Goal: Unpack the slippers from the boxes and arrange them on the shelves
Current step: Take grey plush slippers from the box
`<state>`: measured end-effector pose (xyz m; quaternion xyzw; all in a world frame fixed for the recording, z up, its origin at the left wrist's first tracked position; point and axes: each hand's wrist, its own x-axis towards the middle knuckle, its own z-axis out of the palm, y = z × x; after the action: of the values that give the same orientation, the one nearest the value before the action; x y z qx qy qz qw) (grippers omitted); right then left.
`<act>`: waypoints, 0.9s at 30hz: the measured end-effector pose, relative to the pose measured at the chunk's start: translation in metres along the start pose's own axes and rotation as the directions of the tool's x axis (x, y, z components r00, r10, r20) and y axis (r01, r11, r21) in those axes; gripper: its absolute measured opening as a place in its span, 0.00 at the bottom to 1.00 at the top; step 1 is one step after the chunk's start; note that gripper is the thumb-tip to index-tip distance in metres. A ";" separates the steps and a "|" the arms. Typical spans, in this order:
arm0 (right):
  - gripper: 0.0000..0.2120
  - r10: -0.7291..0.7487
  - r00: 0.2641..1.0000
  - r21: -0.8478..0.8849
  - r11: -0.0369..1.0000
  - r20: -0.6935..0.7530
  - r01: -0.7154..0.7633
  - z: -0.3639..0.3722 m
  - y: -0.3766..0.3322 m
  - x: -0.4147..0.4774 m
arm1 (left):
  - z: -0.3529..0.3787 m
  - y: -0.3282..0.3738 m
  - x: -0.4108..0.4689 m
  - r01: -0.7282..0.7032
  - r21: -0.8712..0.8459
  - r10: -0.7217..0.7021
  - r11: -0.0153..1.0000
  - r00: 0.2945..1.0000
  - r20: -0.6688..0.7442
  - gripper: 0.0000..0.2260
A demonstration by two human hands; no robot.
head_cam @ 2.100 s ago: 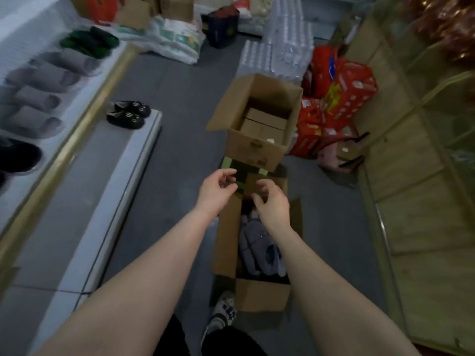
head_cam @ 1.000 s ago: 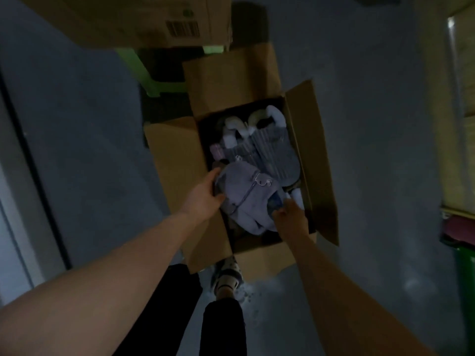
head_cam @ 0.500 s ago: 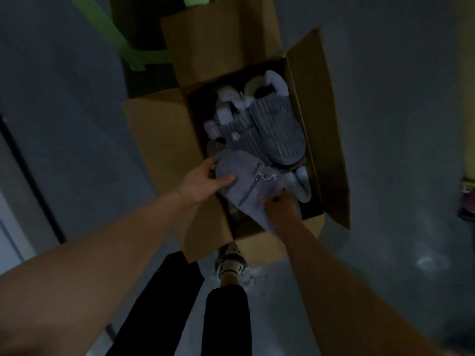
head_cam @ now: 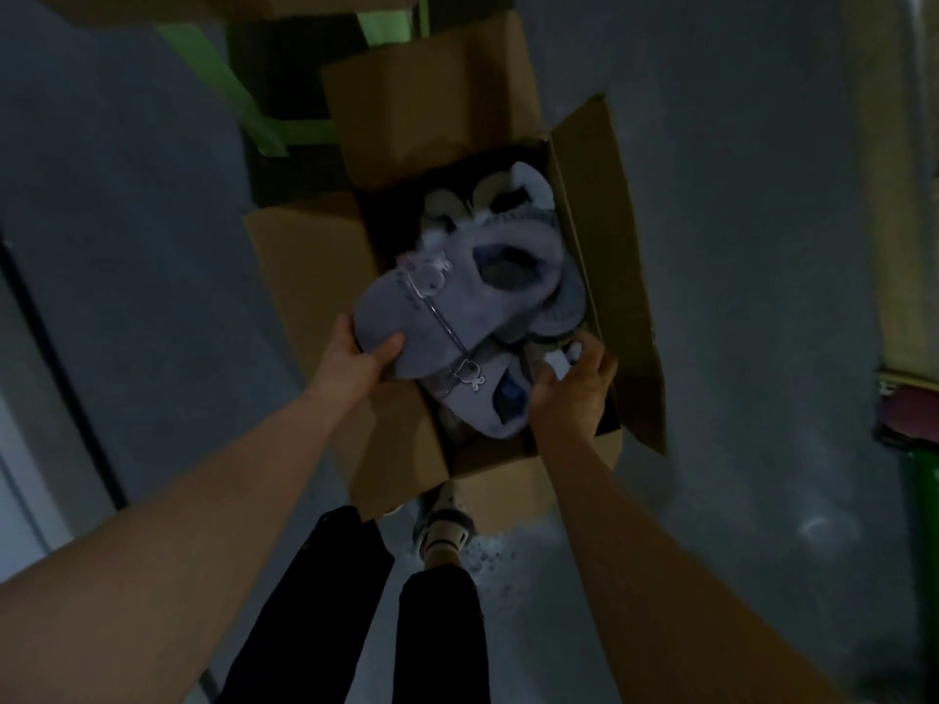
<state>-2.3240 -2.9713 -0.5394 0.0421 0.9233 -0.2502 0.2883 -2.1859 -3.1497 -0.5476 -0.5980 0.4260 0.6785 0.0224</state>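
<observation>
We are raising the grey plush slipper pair (head_cam: 457,297) clear of the open brown cardboard box (head_cam: 609,236), where it was lying a half-second ago; shelving is still pending. Our left hand (head_cam: 355,363) is curling thumb and fingers round the toe. Our right hand (head_cam: 574,393) is curling at the heel, and we cannot tell its grip. The box is sitting on a dim grey floor (head_cam: 152,195).

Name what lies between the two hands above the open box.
In the head view, the grey slippers, a pair joined by a clear fastener, fill the stretch between the left hand and right hand; the left hand grips one toe.
</observation>
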 end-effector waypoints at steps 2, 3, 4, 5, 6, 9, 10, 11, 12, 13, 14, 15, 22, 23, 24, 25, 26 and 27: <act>0.20 0.042 0.995 -0.030 0.999 0.087 -0.039 0.009 0.003 0.005 | 0.001 0.002 0.006 -0.012 -0.100 0.007 0.995 0.999 -0.053 0.18; 0.18 0.071 0.984 -0.047 0.997 0.162 -0.064 0.018 0.009 0.009 | 0.001 0.001 0.010 -0.017 -0.113 0.010 0.993 0.998 -0.063 0.17; 0.18 0.123 0.964 -0.069 0.992 0.237 -0.109 0.026 0.014 0.009 | 0.000 -0.002 0.013 -0.012 -0.122 0.005 0.992 0.998 -0.060 0.16; 0.19 0.177 0.938 -0.101 0.983 0.297 -0.154 0.034 0.019 0.010 | -0.002 -0.006 0.017 -0.008 -0.139 0.000 0.990 0.999 -0.054 0.16; 0.19 0.222 0.914 -0.130 0.973 0.341 -0.188 0.043 0.025 0.009 | -0.006 -0.011 0.020 -0.001 -0.158 -0.007 0.987 0.999 -0.047 0.15; 0.21 0.284 0.873 -0.116 0.959 0.397 -0.259 0.065 0.038 0.006 | -0.013 -0.028 0.029 0.024 -0.206 -0.036 0.978 0.998 -0.050 0.18; 0.21 0.304 0.866 -0.086 0.952 0.398 -0.294 0.073 0.042 0.006 | -0.014 -0.032 0.030 0.040 -0.222 -0.052 0.974 0.997 -0.050 0.20; 0.23 0.323 0.856 -0.050 0.942 0.404 -0.332 0.080 0.044 0.008 | -0.016 -0.036 0.032 0.056 -0.242 -0.069 0.969 0.997 -0.045 0.21; 0.25 0.339 0.844 -0.009 0.929 0.415 -0.369 0.085 0.043 0.010 | -0.018 -0.039 0.034 0.073 -0.258 -0.083 0.963 0.996 -0.027 0.23; 0.28 0.347 0.832 0.035 0.916 0.433 -0.400 0.090 0.043 0.014 | -0.022 -0.042 0.036 0.083 -0.271 -0.088 0.959 0.996 -0.007 0.24; 0.32 0.360 0.818 0.067 0.899 0.448 -0.432 0.095 0.040 0.019 | -0.026 -0.043 0.038 0.086 -0.278 -0.086 0.957 0.996 0.011 0.25; 0.35 0.369 0.807 0.103 0.881 0.460 -0.462 0.099 0.036 0.023 | -0.030 -0.044 0.040 0.078 -0.276 -0.077 0.958 0.997 0.016 0.25; 0.19 0.382 0.797 0.087 0.877 0.468 -0.472 0.096 0.030 0.030 | -0.058 -0.043 0.030 0.016 -0.328 -0.051 0.945 0.994 -0.099 0.20; 0.18 0.360 0.811 0.065 0.898 0.461 -0.436 0.090 0.027 0.025 | -0.061 -0.042 0.026 0.010 -0.336 -0.054 0.942 0.991 -0.124 0.20; 0.17 0.310 0.816 0.014 0.932 0.487 -0.363 0.085 0.023 0.018 | -0.063 -0.041 0.023 0.004 -0.346 -0.059 0.938 0.987 -0.149 0.20; 0.18 0.259 0.815 -0.031 0.958 0.518 -0.284 0.080 0.019 0.012 | -0.065 -0.041 0.020 0.001 -0.355 -0.068 0.935 0.982 -0.174 0.20; 0.19 0.208 0.806 -0.065 0.976 0.554 -0.207 0.077 0.016 0.007 | -0.068 -0.041 0.018 0.003 -0.362 -0.078 0.932 0.978 -0.192 0.21; 0.21 0.159 0.804 -0.099 0.987 0.573 -0.125 0.076 0.013 0.001 | -0.070 -0.042 0.015 0.009 -0.363 -0.089 0.932 0.975 -0.204 0.22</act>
<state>-2.2834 -2.9969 -0.5996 0.0250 0.7929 -0.2028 0.5741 -2.1119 -3.1724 -0.5778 -0.6728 0.2793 0.6750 -0.1172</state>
